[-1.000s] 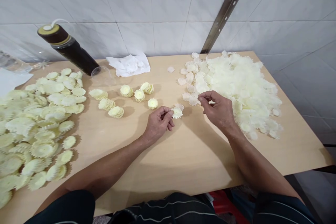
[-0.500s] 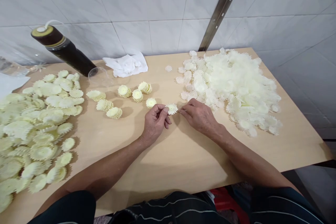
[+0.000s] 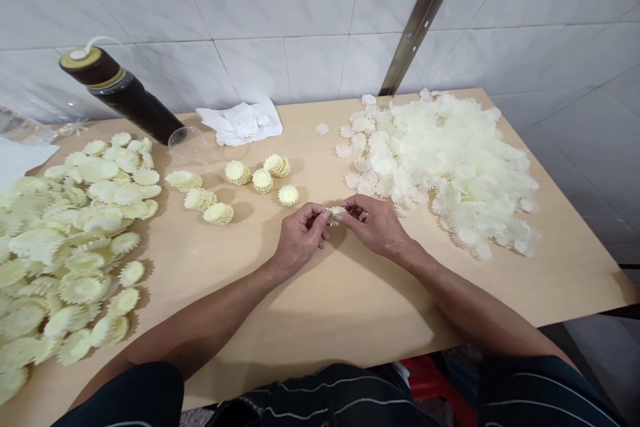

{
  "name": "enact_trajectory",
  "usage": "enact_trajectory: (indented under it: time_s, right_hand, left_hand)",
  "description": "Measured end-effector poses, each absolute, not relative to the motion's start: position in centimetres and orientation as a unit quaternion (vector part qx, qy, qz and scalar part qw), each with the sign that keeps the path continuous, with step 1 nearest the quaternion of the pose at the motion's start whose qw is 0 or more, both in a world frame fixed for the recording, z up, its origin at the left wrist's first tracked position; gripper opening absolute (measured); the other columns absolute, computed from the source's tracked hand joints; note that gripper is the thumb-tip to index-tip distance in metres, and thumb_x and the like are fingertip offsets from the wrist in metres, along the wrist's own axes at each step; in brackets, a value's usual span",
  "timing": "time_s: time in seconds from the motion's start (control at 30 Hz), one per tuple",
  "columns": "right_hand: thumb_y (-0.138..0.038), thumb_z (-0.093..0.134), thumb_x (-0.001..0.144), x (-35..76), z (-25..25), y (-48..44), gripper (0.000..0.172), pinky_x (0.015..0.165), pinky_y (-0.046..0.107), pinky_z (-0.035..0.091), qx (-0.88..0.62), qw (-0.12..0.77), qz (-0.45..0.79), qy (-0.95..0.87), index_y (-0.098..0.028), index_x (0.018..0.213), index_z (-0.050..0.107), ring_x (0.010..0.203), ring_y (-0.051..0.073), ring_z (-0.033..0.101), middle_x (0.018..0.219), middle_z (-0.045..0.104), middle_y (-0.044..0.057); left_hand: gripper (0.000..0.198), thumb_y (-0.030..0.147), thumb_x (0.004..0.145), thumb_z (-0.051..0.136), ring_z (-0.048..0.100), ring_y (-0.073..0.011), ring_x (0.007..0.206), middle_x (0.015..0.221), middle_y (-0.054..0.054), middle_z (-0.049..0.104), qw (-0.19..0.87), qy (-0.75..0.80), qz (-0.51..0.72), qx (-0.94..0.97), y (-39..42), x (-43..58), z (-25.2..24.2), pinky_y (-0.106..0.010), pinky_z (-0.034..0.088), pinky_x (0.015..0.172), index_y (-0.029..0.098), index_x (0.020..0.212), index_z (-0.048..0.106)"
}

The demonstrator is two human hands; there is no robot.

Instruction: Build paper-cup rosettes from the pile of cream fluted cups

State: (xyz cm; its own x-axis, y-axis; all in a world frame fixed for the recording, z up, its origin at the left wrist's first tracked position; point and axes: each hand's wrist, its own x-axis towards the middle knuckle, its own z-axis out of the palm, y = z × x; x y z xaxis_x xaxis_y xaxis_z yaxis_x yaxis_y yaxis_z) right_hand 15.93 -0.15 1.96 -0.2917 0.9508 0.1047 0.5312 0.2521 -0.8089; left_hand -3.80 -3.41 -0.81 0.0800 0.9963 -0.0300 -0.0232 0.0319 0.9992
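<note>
Between my two hands, just above the middle of the table, is a small pale yellow flower-shaped piece [image 3: 336, 212] with a toothed edge. My left hand [image 3: 302, 235] pinches it from the left between thumb and fingers. From the right, my right hand [image 3: 376, 223] closes thumb and fingers on its other side. Fingers cover much of the piece, and I cannot tell how many layers it has. Close beyond my left hand stands a short stack of yellow flower-shaped discs [image 3: 289, 195]. More such stacks [image 3: 218, 213] sit to its left.
A large heap of thin whitish petal discs [image 3: 450, 153] covers the right side. Thicker yellow toothed pieces [image 3: 83, 253] pile up at the left. Behind stand a dark bottle [image 3: 135, 103], a clear plastic cup [image 3: 187, 145] and crumpled tissue [image 3: 243, 123]. A metal post [image 3: 423, 20] rises at the wall.
My right hand has moved left and now grips the flower-shaped piece together with my left hand. The piece has tilted, showing less of its face.
</note>
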Motion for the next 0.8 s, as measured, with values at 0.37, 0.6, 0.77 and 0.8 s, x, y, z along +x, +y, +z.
enact_trajectory:
  time_s: [0.37,0.6,0.77,0.8]
  right_hand:
    - [-0.036,0.061,0.101,16.03,2.07,-0.1,0.025,0.063,0.03,0.043,-0.489,0.284,0.304,-0.766,-0.021,0.084,0.072,0.065,0.017,0.06,0.072,0.071,0.002]
    - [-0.036,0.053,0.105,15.91,2.37,-0.45,0.026,0.06,0.03,0.045,-0.479,0.263,0.357,-0.758,-0.021,0.087,0.065,0.062,0.018,0.059,0.07,0.065,0.002]
    - [-0.037,0.052,0.106,15.94,2.17,-0.36,0.027,0.058,0.029,0.047,-0.478,0.26,0.392,-0.742,-0.021,0.087,0.065,0.059,0.016,0.061,0.075,0.066,0.002]
    - [-0.037,0.051,0.106,15.95,2.06,-0.32,0.029,0.058,0.029,0.048,-0.48,0.259,0.403,-0.735,-0.021,0.086,0.065,0.058,0.016,0.061,0.075,0.067,0.002]
  left_hand:
    - [0.038,0.054,0.1,0.069,0.057,-0.0099,0.048,0.063,0.002,0.064,0.526,0.482,0.467,0.522,-3.51,-3.83,-0.52,-0.021,0.05,0.049,0.017,0.107,0.072]
    - [0.04,0.056,0.099,0.069,0.058,-0.0093,0.046,0.062,0.001,0.067,0.546,0.48,0.472,0.498,-3.21,-3.97,-0.9,-0.02,0.049,0.047,0.017,0.094,0.069]
    - [0.042,0.057,0.097,0.072,0.057,-0.0088,0.044,0.061,0.001,0.067,0.559,0.469,0.479,0.489,-3.0,-4.01,-0.71,-0.02,0.048,0.045,0.016,0.09,0.068]
    - [0.042,0.057,0.097,0.072,0.057,-0.0088,0.044,0.061,0.001,0.067,0.562,0.467,0.478,0.488,-2.97,-4.02,-0.63,-0.02,0.048,0.045,0.016,0.089,0.068]
